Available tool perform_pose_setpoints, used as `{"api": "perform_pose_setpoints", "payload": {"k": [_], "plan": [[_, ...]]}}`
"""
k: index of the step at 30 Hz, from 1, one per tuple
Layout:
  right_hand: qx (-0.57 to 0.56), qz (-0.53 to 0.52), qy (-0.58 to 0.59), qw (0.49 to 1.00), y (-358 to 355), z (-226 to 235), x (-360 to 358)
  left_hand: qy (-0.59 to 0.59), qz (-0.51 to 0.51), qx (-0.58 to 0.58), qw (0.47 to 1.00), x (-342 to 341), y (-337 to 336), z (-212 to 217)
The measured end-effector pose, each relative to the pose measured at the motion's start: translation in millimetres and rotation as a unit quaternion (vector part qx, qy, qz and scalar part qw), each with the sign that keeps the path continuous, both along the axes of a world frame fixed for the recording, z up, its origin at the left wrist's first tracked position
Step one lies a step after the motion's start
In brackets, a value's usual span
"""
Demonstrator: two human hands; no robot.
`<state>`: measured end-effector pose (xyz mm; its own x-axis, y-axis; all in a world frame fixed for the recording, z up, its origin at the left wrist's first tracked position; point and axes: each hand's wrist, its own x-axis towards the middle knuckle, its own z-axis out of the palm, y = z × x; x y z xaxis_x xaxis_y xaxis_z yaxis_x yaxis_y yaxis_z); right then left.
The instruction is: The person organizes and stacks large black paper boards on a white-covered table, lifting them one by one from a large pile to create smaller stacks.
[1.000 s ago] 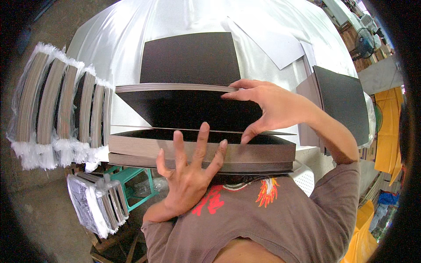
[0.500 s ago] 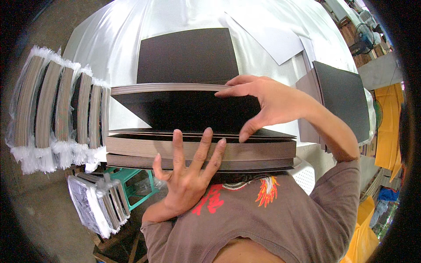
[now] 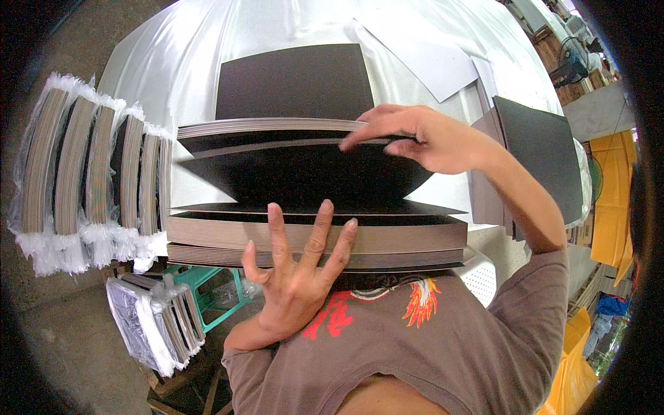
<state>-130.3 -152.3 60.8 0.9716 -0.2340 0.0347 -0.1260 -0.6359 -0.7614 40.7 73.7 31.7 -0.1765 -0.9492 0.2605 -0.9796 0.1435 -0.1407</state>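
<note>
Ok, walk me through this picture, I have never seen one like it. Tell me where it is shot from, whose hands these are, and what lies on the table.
The camera sits on a person's head and looks down, so its wide lens bends straight edges. Both hands are that person's own. The left hand, fingers spread, presses against the near edge of a thick stack of dark boards. The right hand lifts part of the boards by their edge, so they fan open. The stack lies on a table covered in shiny silver sheet. A single dark board lies flat behind it. Plastic-wrapped bundles stand at the left, and more dark boards lean at the right.
</note>
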Motion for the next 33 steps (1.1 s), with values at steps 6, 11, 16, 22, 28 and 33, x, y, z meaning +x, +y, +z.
{"api": "perform_pose_setpoints", "payload": {"k": [6,11,16,22,28,33], "plan": [[-0.043,-0.074,0.027,0.996,26,4,-3,0.025,0.005,0.006,1.0,-1,-2,-2],[-0.067,-0.054,0.03,0.996,24,3,-3,0.022,0.004,-0.063,0.998,2,-1,-12],[0.033,-0.042,0.01,0.999,16,0,-1,-0.008,-0.019,-0.054,0.998,3,1,-6],[-0.008,-0.056,0.029,0.998,22,3,-4,0.008,-0.005,-0.016,1.0,0,-1,0],[0.029,-0.053,-0.027,0.998,20,1,0,0.029,-0.004,-0.017,0.999,2,-3,-3],[0.006,-0.09,0.026,0.996,20,4,0,-0.013,-0.04,-0.058,0.997,6,1,-10]]}}
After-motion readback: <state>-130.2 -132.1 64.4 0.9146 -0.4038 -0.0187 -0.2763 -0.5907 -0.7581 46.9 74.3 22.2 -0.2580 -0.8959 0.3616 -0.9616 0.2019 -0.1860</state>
